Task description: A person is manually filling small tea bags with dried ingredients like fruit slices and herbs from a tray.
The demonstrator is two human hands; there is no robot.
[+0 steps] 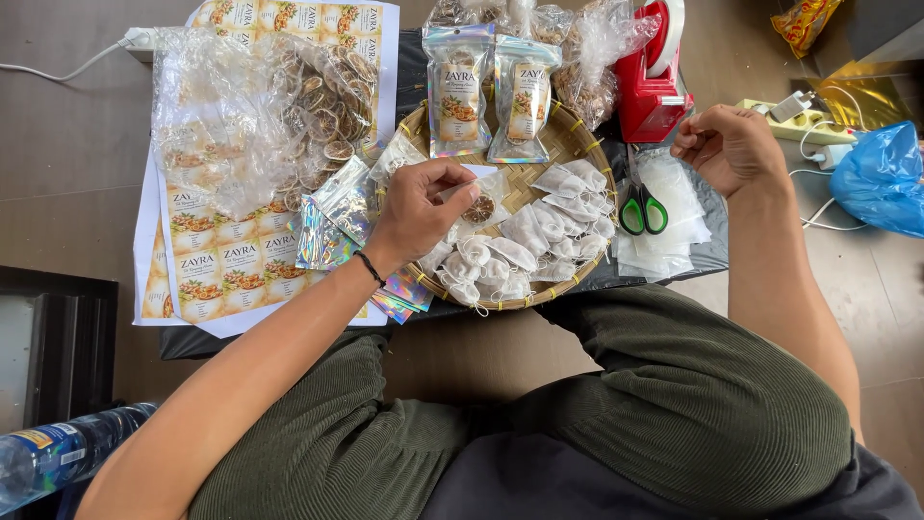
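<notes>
My left hand (419,207) hovers over a round woven tray (573,130) and pinches the top of a small white mesh pouch (478,204) with a dried fruit slice inside. My right hand (729,146) is raised to the right of the tray, fingers curled together near a red tape dispenser (650,91); whether it holds anything I cannot tell. Several filled white pouches (539,236) lie heaped in the tray. Two shiny printed packets (491,91) rest against its far rim.
A clear bag of dried slices (289,96) lies on label sheets (217,265) at left, beside holographic packets (337,217). Green-handled scissors (641,207) rest on empty pouches (674,193). A blue bag (881,178), power strip (794,120) and water bottle (58,453) lie around.
</notes>
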